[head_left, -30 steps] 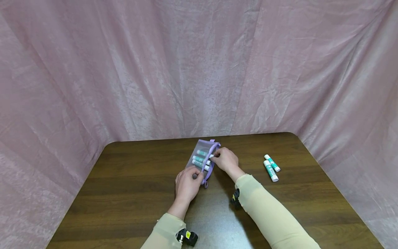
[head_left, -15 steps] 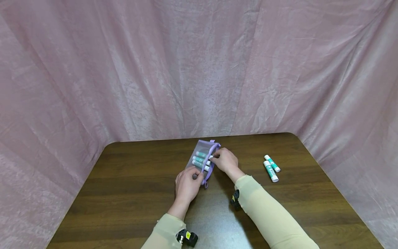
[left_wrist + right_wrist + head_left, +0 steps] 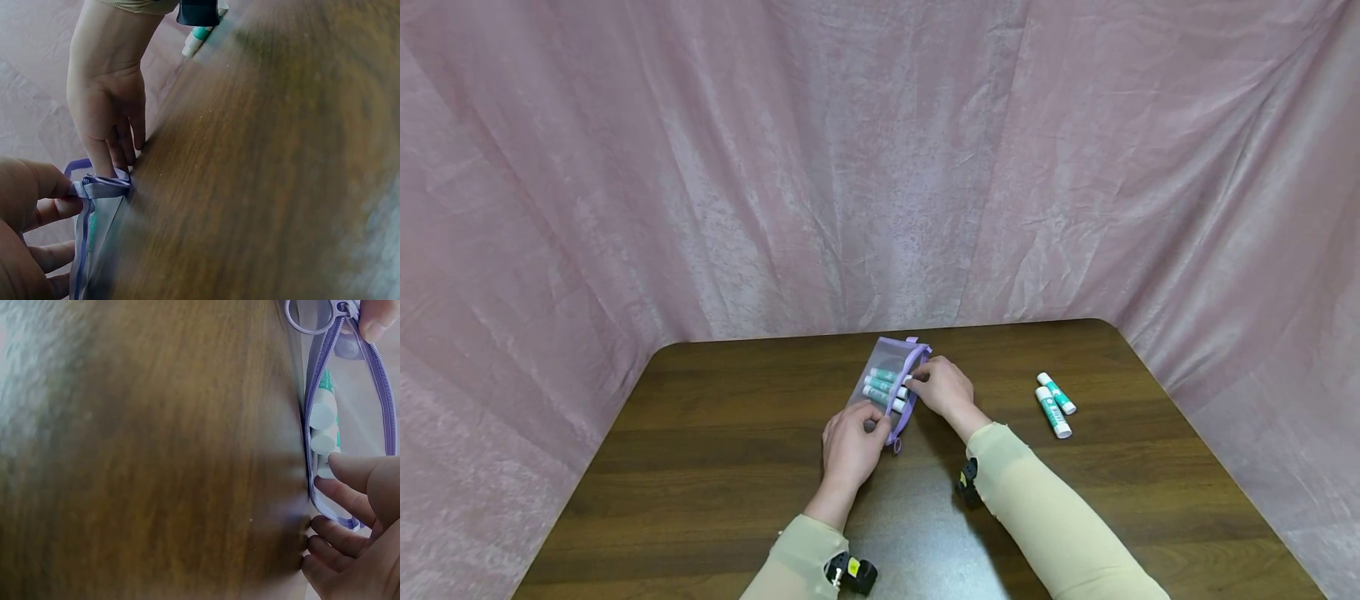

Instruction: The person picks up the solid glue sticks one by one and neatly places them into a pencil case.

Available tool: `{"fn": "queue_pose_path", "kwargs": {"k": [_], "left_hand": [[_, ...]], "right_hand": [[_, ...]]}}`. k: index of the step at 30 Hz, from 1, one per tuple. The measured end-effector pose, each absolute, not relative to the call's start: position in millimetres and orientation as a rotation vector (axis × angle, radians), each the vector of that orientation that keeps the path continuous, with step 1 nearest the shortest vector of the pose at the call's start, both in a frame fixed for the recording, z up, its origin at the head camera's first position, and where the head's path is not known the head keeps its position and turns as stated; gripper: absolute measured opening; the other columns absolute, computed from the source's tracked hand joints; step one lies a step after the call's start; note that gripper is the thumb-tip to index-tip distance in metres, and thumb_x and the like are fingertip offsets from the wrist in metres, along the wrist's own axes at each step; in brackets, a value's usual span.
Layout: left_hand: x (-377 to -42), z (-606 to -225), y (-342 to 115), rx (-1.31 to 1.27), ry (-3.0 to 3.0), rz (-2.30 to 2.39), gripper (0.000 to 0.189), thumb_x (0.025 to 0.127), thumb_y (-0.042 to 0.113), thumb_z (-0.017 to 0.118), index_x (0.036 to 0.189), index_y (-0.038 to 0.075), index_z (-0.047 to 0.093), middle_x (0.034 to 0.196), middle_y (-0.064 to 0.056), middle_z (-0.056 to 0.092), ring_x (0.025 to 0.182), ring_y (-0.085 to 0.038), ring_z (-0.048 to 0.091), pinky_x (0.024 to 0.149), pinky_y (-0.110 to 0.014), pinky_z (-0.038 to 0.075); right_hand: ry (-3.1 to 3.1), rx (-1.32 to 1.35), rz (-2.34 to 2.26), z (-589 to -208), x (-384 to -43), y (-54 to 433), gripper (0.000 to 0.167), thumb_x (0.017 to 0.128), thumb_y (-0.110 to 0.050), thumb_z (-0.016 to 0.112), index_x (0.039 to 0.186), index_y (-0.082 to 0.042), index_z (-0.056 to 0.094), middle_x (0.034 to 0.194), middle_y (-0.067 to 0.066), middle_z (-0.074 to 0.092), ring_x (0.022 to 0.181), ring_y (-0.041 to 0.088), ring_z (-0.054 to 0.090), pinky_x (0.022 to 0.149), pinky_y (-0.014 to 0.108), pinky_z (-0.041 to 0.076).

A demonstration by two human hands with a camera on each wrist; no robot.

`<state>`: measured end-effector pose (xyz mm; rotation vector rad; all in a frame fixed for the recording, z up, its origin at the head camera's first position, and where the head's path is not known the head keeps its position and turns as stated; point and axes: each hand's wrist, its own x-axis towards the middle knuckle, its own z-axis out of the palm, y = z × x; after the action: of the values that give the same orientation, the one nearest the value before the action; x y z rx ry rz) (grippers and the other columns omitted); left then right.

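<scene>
A mesh pouch (image 3: 892, 350) with a purple zipper lies tilted on the table, its zipper side facing right and unzipped. Inside it, glue sticks (image 3: 880, 397) with white caps and green labels lie side by side. My left hand (image 3: 852, 442) pinches the pouch's near corner beside the zipper pull (image 3: 342, 309). At the opening, my right hand (image 3: 946, 386) pinches the capped end of the uppermost glue stick (image 3: 883, 375) between thumb and index finger; most of that stick is within the pouch. The other right fingers rest along the outer edge in the right wrist view.
Two more glue sticks (image 3: 1053, 412) lie close together on the right of the brown wooden table (image 3: 700, 467). Behind the table's far edge hangs a pink curtain (image 3: 880, 167). A black wrist camera (image 3: 968, 483) sits on the right sleeve.
The uppermost glue stick has slid a little left, deeper into the pouch, with my right fingers following slightly. My left hand and the two loose sticks stay where they were.
</scene>
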<state>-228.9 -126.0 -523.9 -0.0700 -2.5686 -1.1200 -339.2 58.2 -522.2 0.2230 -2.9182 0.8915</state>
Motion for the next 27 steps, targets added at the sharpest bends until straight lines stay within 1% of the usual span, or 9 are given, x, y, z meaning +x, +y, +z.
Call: {"fn": "queue_pose_path", "kwargs": {"k": [5,6,8,11,15,18,21,24,27], "left_hand": [[-228.5,-523.6,-125.8,-0.065,-2.57,-1.14,0.021,0.094,0.019,0.077,0.074,0.022,0.069,0.12,-0.005,0.079,0.116,-0.037,0.071,0.109,-0.062,0.044],[-228.6,-523.7,-125.8,-0.065,-2.569,-1.14,0.021,0.094,0.019,0.077,0.074,0.022,0.069,0.12,-0.005,0.079,0.117,-0.038,0.071,0.109,-0.062,0.044],[-228.7,-523.9,-125.7,-0.067,-2.563,-1.139,0.021,0.093,0.019,0.077,0.074,0.022,0.069,0.121,-0.005,0.079,0.117,-0.038,0.071,0.109,-0.062,0.044],[-229.1,-524.8,-125.6,-0.075,-2.548,-1.124,0.02,0.092,0.019,0.077,0.074,0.022,0.07,0.119,-0.005,0.08,0.115,-0.037,0.071,0.107,-0.062,0.045],[-229.6,-525.3,-125.9,-0.082,-2.54,-1.108,0.02,0.091,0.019,0.078,0.073,0.023,0.069,0.115,-0.003,0.08,0.111,-0.036,0.072,0.104,-0.061,0.046],[-230.0,-524.8,-126.0,-0.079,-2.548,-1.11,0.021,0.091,0.019,0.078,0.072,0.023,0.069,0.111,0.0,0.08,0.109,-0.034,0.073,0.104,-0.06,0.047],[-230.1,-524.6,-126.2,-0.075,-2.551,-1.11,0.022,0.092,0.02,0.078,0.072,0.023,0.069,0.109,0.001,0.08,0.108,-0.032,0.074,0.104,-0.059,0.048],[-229.8,-525.2,-126.3,-0.075,-2.553,-1.113,0.023,0.092,0.02,0.077,0.072,0.024,0.068,0.112,-0.001,0.08,0.11,-0.033,0.073,0.104,-0.06,0.047],[-229.8,-525.5,-126.5,-0.074,-2.559,-1.119,0.022,0.092,0.02,0.078,0.072,0.024,0.069,0.116,-0.002,0.08,0.112,-0.034,0.073,0.106,-0.06,0.046]], "right_hand": [[-2.918,0.225,0.906,-523.5,-338.2,57.5,0.023,0.101,-0.037,0.077,0.114,-0.02,0.087,0.139,0.01,0.071,0.128,0.034,0.068,0.099,0.051,0.056],[-2.942,0.197,0.902,-512.3,-330.5,52.9,0.021,0.101,-0.031,0.078,0.115,-0.018,0.087,0.14,0.013,0.071,0.129,0.037,0.067,0.1,0.054,0.056],[-2.942,0.198,0.909,-514.7,-333.0,53.1,0.022,0.1,-0.032,0.078,0.114,-0.018,0.087,0.14,0.013,0.07,0.129,0.037,0.067,0.1,0.055,0.056],[-2.908,0.225,0.873,-532.4,-345.6,57.5,0.022,0.099,-0.038,0.08,0.111,-0.022,0.088,0.136,0.012,0.072,0.124,0.037,0.069,0.094,0.052,0.057],[-2.895,0.24,0.866,-553.8,-361.4,61.2,0.024,0.097,-0.045,0.081,0.11,-0.026,0.088,0.136,0.009,0.072,0.122,0.036,0.069,0.091,0.052,0.057],[-2.895,0.226,0.908,-563.8,-369.0,61.5,0.023,0.097,-0.045,0.081,0.11,-0.029,0.089,0.139,0.007,0.072,0.125,0.034,0.069,0.092,0.053,0.058],[-2.854,0.24,0.921,-579.8,-378.9,64.0,0.022,0.094,-0.045,0.083,0.108,-0.03,0.089,0.139,0.006,0.072,0.124,0.032,0.07,0.091,0.052,0.058],[-2.838,0.258,0.931,-585.3,-382.1,65.9,0.021,0.094,-0.044,0.083,0.108,-0.029,0.089,0.138,0.007,0.073,0.124,0.033,0.07,0.092,0.053,0.058],[-2.841,0.269,0.957,-581.8,-379.7,67.0,0.023,0.095,-0.045,0.081,0.109,-0.028,0.089,0.139,0.008,0.072,0.126,0.034,0.069,0.095,0.053,0.057]]}}
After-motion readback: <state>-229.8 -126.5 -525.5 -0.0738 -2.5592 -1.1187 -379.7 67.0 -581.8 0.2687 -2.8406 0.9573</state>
